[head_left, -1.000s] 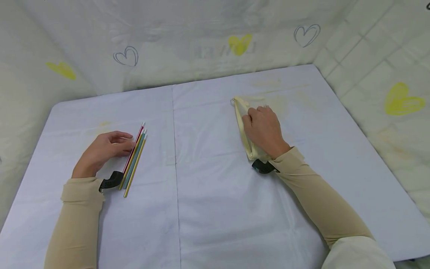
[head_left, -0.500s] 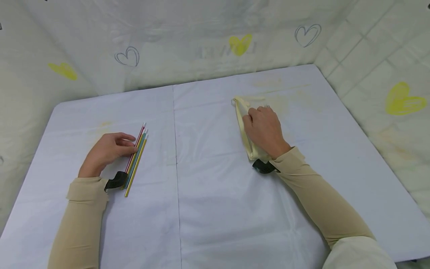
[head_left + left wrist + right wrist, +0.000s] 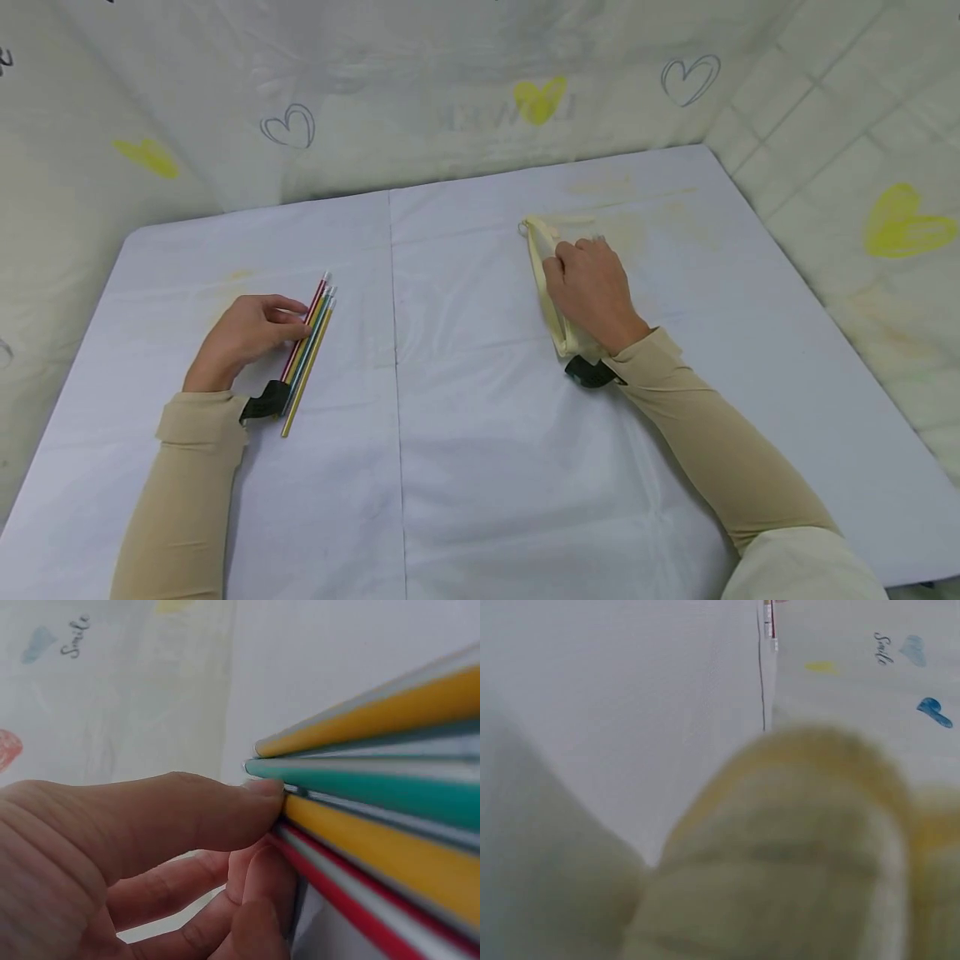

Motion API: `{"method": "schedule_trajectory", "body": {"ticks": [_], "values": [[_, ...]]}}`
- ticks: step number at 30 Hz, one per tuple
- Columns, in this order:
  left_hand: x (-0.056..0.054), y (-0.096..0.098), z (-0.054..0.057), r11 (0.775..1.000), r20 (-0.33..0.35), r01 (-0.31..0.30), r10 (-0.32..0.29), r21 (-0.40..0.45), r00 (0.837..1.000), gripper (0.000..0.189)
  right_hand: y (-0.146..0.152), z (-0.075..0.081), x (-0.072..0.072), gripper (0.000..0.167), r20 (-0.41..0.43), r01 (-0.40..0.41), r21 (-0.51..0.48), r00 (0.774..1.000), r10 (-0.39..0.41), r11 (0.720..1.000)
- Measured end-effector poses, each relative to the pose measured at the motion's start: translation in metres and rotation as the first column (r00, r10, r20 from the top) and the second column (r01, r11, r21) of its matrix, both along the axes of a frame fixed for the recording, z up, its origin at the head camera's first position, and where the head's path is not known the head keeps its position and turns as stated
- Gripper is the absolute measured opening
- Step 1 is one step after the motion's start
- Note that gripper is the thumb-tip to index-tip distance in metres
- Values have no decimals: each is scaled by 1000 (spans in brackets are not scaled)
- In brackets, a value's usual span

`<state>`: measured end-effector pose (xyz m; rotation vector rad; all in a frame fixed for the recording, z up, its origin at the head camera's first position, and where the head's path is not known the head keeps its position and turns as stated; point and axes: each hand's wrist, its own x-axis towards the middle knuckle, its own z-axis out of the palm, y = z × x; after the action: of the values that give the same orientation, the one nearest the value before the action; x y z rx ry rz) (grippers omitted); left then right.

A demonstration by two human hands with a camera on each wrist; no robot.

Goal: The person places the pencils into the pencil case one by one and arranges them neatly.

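Several pencils, red, yellow and teal with white ends, lie side by side at the left of the table; the outer yellow pencil (image 3: 309, 369) is nearest the middle. My left hand (image 3: 251, 337) pinches at their far part. In the left wrist view the thumb lies on the inner yellow pencil (image 3: 375, 847) beside the teal pencil (image 3: 360, 780), with fingers curled by the red pencil (image 3: 337, 889). My right hand (image 3: 592, 287) grips a cream zip pouch (image 3: 550, 317), whose mouth gapes leftward. Its fingertips are hidden. A blurred pouch corner (image 3: 780, 900) fills much of the right wrist view.
A white cloth with a centre seam covers the table (image 3: 465, 433). Pale sheeting (image 3: 420, 83) with drawn hearts stands behind and at both sides. Each wrist carries a black camera mount, such as the left mount (image 3: 266, 402).
My left hand has moved slightly right onto the pencils, and its thumb and fingers have closed on them. The pencils lie closer together. The right hand and pouch stay put.
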<state>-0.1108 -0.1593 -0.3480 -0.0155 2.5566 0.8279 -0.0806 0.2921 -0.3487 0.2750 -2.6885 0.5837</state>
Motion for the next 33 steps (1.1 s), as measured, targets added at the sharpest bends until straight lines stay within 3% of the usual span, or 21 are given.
{"method": "schedule_trajectory", "body": {"ticks": [11, 22, 33], "values": [[2, -2, 4, 999, 11, 12, -12, 47, 1000, 47, 0, -2, 0, 45, 7, 0, -8, 1000, 0, 1000], [6, -12, 7, 1000, 20, 15, -15, 27, 1000, 48, -1, -2, 0, 45, 36, 5, -12, 999, -4, 1000], [4, -10, 7, 983, 28, -5, 0, 186, 1000, 54, 1, 0, 0, 45, 13, -1, -15, 1000, 1, 1000]]}}
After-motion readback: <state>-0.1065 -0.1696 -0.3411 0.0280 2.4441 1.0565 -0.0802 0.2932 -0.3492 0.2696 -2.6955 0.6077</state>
